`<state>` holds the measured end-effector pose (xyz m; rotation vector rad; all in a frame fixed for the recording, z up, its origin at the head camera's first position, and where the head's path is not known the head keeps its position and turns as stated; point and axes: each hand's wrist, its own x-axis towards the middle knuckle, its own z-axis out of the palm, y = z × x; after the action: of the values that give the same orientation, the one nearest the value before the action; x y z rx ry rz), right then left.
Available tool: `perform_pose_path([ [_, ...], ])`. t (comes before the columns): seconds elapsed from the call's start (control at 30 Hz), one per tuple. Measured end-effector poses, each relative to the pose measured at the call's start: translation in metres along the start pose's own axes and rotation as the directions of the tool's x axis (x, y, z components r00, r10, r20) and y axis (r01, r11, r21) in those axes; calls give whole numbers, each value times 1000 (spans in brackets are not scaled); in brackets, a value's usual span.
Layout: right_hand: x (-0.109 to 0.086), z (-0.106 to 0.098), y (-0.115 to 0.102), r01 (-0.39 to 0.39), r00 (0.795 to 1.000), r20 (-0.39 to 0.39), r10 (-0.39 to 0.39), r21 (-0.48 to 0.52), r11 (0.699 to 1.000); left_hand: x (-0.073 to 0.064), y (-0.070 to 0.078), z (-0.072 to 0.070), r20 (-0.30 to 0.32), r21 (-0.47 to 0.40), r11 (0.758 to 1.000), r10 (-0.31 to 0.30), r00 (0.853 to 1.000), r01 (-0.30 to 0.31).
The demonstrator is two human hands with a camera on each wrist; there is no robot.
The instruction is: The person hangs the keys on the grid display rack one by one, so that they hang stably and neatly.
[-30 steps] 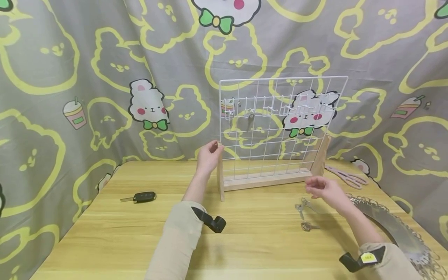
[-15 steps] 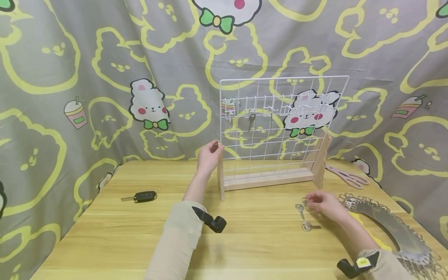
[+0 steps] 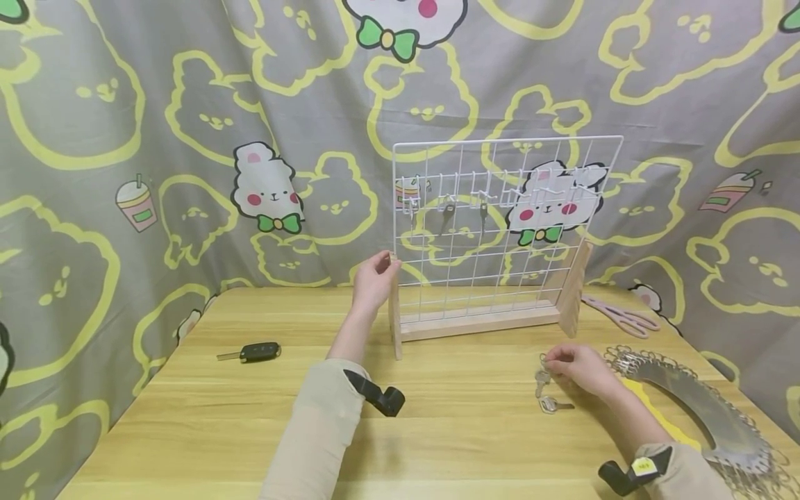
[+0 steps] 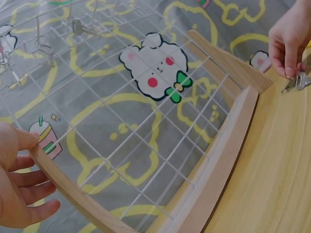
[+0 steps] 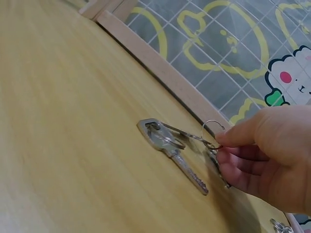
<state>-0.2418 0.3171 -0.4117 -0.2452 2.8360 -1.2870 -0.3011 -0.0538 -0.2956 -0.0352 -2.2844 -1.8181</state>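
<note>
In the head view my left hand [image 3: 373, 281] grips the left wooden upright [image 4: 82, 196] of a white wire grid rack [image 3: 475, 264], its thumb on the wood's edge. Several keys hang from the rack's hooks, among them one key [image 3: 448, 217] and a slimmer key [image 3: 483, 218]. Low over the table at the right, my right hand [image 3: 581, 368] pinches a thin metal key ring [image 5: 210, 121] between thumb and fingers. A key [image 3: 542, 378] is beside those fingertips. Another key [image 5: 182, 167], with its own small ring, lies on the wood; the curled fingers partly hide what hangs below the ring.
A black car key [image 3: 259, 352] lies at the left of the table. At the right is a curved metal plate [image 3: 694, 396] edged with many rings, over something yellow [image 3: 656, 410]. Pink scissors [image 3: 621, 317] lie behind it, near the rack's right foot.
My right hand has come down to the loose keys and taken hold of a key ring, and the key beside it has shifted slightly. The left hand stays on the rack.
</note>
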Motion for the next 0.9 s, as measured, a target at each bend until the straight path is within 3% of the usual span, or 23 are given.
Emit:
perform_pose_path([
  [0.27, -1, -9, -13, -13, 1000, 15, 12, 34, 999, 1, -1, 0, -4, 4, 1000, 0, 1000, 0],
  [0.5, 1, -22, -33, 58, 998, 12, -58, -12, 998, 1, -2, 0, -1, -2, 1000, 3, 1000, -3],
  [0.7, 8, -32, -48, 69, 997, 16, -69, 2, 998, 0, -1, 0, -1, 3, 1000, 8, 1000, -8],
  [0.9, 15, -44, -64, 111, 993, -28, -111, -1, 994, -1, 0, 0, 2, -1, 1000, 5, 1000, -5],
])
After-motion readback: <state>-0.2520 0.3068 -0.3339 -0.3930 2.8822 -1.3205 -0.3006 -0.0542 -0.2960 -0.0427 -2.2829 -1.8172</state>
